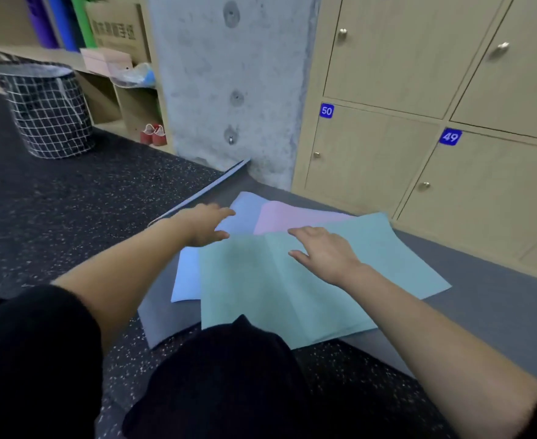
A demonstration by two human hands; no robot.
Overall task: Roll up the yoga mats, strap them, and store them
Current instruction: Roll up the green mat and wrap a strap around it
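Note:
A grey yoga mat [469, 299] lies flat on the speckled floor along the lockers. On it lie three thin sheets that overlap: a teal sheet [260, 289] on top, a blue sheet [186, 280] at the left, a pink sheet [286, 217] behind. My left hand [207, 224] reaches over the blue sheet's left part with fingers stretched forward, holding nothing. My right hand [324, 253] rests flat on the teal sheet with its fingers spread.
Numbered wooden lockers [419, 122] line the right side and a concrete pillar [232, 83] stands behind the mat. A black grid-pattern basket [48, 112] stands at the left. Shelves [39, 52] hold rolled mats [61, 20], boxes and red shoes [153, 134]. My knee [226, 375] kneels at the mat's near edge.

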